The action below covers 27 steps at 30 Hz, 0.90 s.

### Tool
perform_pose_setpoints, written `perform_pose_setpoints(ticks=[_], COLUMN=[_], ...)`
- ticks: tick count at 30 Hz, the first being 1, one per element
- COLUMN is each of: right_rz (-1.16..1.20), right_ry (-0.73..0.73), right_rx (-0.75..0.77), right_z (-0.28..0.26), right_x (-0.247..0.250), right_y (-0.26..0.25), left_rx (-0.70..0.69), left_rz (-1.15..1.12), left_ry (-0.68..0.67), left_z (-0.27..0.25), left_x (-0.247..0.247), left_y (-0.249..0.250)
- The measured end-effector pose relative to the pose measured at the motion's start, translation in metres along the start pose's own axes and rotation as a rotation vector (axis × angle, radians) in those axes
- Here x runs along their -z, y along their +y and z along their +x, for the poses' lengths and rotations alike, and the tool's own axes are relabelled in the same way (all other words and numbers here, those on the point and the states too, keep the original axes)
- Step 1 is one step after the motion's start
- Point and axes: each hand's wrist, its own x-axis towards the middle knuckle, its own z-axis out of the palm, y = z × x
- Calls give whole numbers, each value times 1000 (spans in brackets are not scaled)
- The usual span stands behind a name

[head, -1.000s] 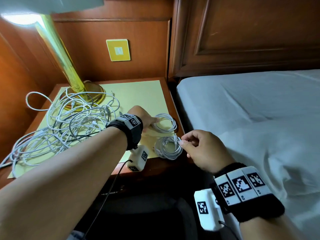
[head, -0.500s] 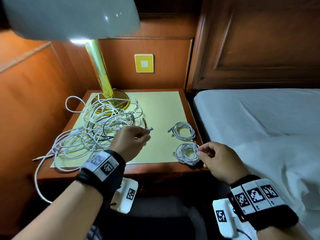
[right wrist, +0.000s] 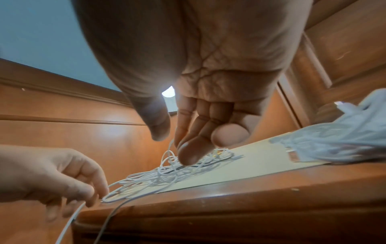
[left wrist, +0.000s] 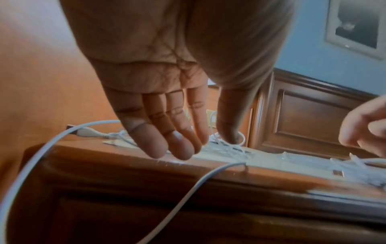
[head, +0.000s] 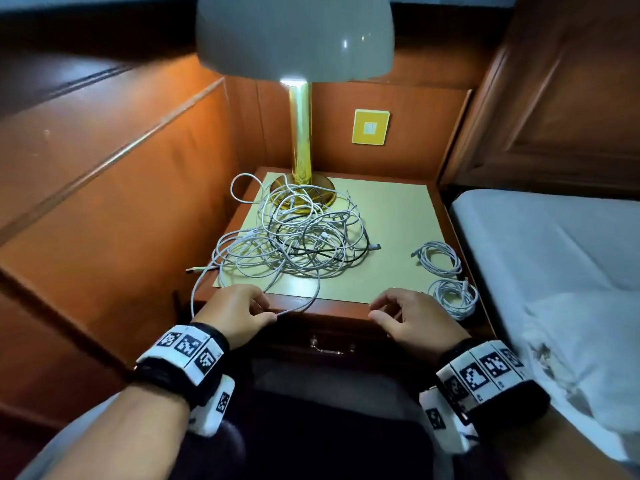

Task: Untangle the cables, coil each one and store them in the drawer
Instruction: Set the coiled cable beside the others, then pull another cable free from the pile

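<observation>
A tangle of white cables with one black cable (head: 294, 244) lies on the yellow mat (head: 391, 216) of the nightstand. Two coiled white cables (head: 438, 258) (head: 453, 297) lie at the mat's right edge. My left hand (head: 267, 308) hovers at the front left edge with its fingers relaxed and holds nothing; a loose white cable loop (left wrist: 198, 181) hangs over the edge just below it. My right hand (head: 375, 308) hovers at the front edge left of the nearer coil, fingers loosely curled and empty. The drawer (head: 325, 348) below is shut.
A brass lamp (head: 299, 133) stands at the back of the nightstand, its base under the tangle. A wooden wall panel (head: 121, 202) closes the left side. The bed (head: 554, 244) with a white sheet lies close on the right.
My left hand let go of the cable end at the tangle and drew back to the front edge. My right hand left the nearer coil and moved left.
</observation>
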Motion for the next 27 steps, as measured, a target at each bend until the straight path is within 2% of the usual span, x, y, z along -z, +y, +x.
perform_pose_setpoints(ticks=[3, 8, 16, 23, 27], right_rz=[-18, -43, -112, -111, -26], right_ry=[-52, -117, -214, -154, -48], right_rx=[-1, -11, -71, -61, -6], right_z=[16, 52, 77, 88, 94], right_x=[-12, -45, -76, -74, -70], right_y=[-22, -46, -68, -64, -68], left_rx=[12, -62, -131, -181, -261], left_rz=[28, 92, 174, -145, -266], left_ry=[-54, -101, -42, 29, 176], left_z=[2, 7, 17, 6, -2], left_x=[-7, -23, -23, 10, 25], left_y=[-4, 3, 18, 19, 17])
